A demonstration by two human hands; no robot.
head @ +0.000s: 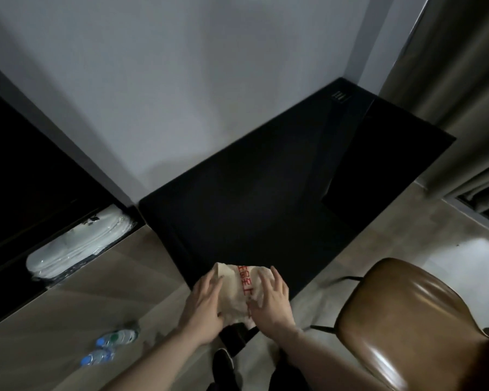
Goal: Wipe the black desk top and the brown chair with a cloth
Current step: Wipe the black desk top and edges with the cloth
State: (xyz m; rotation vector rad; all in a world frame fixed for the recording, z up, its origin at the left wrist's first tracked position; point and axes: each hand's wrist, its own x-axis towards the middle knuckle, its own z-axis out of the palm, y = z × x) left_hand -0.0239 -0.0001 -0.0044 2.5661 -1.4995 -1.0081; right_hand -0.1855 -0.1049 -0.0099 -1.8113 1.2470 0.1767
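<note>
Both hands on a cream cloth at the near corner of a matt black rectangular worktop.

The left hand (205, 301) and right hand (271, 299) lie with fingers extended on either side of the crumpled cream cloth with red printed characters (242, 292); neither grip is closed round it, the straight fingers only pressing it. The cloth sits at the near corner of the black worktop (266, 193), partly overhanging the edge. A glossy brown leather chair with thin dark legs (401, 314) stands just right of the hands, apart from the worktop. Two clear plastic bottles with blue caps (108, 348) lie on the floor at left. White wrapped slippers (76, 246) rest in a dark low shelf.
</note>
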